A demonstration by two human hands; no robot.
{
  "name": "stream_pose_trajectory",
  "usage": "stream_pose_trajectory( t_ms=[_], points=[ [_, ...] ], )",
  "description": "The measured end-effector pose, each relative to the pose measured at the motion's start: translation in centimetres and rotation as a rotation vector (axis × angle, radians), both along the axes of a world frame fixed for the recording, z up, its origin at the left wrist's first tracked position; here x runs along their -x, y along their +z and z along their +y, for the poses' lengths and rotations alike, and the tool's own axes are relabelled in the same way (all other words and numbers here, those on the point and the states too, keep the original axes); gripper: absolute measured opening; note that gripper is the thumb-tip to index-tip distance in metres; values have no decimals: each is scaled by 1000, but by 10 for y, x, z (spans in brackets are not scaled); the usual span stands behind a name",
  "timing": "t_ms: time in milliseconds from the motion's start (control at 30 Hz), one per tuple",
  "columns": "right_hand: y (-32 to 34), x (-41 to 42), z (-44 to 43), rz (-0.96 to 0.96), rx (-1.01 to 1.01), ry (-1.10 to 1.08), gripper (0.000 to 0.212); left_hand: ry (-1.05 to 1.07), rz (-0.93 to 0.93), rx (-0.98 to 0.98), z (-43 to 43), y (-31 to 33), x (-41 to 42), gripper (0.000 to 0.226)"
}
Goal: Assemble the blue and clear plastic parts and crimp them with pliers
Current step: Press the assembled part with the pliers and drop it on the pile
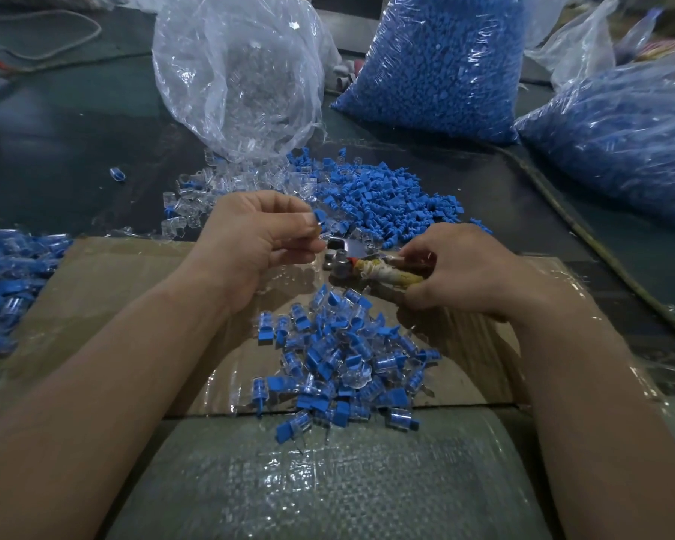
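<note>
A woven plastic sack (328, 481) fills the bottom of the frame, nearest the lens, with both forearms reaching over it. Beyond it a film-covered cardboard sheet (125, 290) lies on the dark tabletop (75, 150). At upper right stand a bag of blue parts (437, 72) and a second blue bag (620, 142); at upper centre slumps a nearly spent clear bag (242, 72). Below them spread a loose blue pile (386, 192) and scattered clear housings (207, 189). A heap of finished pieces (340, 356) sits on the cardboard at centre. The left hand (246, 243), mid-frame, has thumb and forefinger pinched on a blue part (319, 217), with what seems a clear part (332, 228) against it, hard to make out. The right hand (472, 267) has its fingers curled round the wrapped handles of the pliers (371, 267), whose head points toward the left hand. The part looks light, stiff and smooth, likely to slip or flick away. Holding it by the flat blue tab, body left free for the jaws, seems best.
</note>
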State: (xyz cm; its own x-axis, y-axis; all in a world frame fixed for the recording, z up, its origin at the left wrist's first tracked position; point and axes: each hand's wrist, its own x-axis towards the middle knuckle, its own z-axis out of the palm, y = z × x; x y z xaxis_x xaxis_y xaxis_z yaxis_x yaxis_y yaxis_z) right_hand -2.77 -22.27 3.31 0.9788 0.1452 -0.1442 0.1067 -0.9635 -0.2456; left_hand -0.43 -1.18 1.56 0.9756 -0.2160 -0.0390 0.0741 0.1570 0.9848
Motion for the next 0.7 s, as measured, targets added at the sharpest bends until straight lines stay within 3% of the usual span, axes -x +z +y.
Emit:
stream_pose_trajectory(
  t_ms=[133,433,700],
  points=[
    [-4,-2,10,-124,136,-6,6,30,-5,13,0,-2,-1,7],
    [-4,4,17,-372,-27,-51,21,94,-78,63,-4,-2,0,16],
    [-9,5,23,-321,-78,-23,22,109,-147,53,-5,-2,1,15]
  ],
)
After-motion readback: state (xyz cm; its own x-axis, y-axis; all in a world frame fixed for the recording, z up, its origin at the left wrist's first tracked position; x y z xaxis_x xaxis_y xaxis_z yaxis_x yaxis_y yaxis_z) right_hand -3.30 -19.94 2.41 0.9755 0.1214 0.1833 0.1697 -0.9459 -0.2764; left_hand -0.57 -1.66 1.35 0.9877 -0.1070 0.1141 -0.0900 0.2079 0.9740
